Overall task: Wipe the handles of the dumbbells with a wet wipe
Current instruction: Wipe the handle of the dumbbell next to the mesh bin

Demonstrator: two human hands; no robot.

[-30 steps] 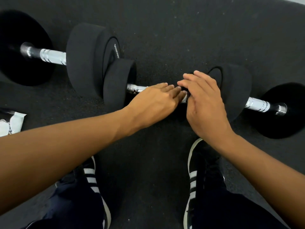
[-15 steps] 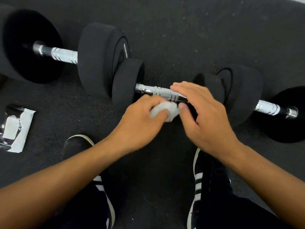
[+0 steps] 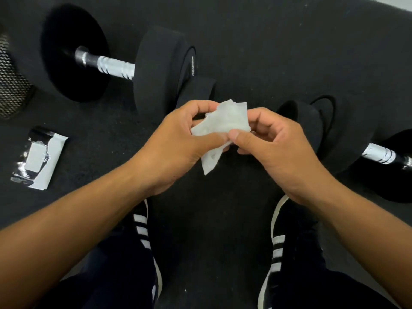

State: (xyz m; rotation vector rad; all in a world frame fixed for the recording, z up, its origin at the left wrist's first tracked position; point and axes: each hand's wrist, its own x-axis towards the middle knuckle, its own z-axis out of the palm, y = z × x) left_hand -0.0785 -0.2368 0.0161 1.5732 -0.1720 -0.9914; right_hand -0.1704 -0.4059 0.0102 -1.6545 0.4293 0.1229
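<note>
1. White and crumpled, the wet wipe (image 3: 225, 124) is pinched between both hands above the dark floor mat (image 3: 256, 52).
2. The left hand (image 3: 176, 148) closes its grip on the wipe's lower left; the right hand (image 3: 274, 148) nips the right edge.
3. The middle dumbbell (image 3: 305, 121) lies behind them, its handle apparently hidden.
4. A larger dumbbell (image 3: 116, 68) lies at upper left, another (image 3: 379, 156) at right.
5. A torn packet (image 3: 40, 157) lies at left.

Your crumpled white wet wipe (image 3: 225, 124) held up above the middle dumbbell (image 3: 296, 121), three black dumbbells with chrome knurled handles (image 3: 116, 67) lying in a row on the dark floor
</note>
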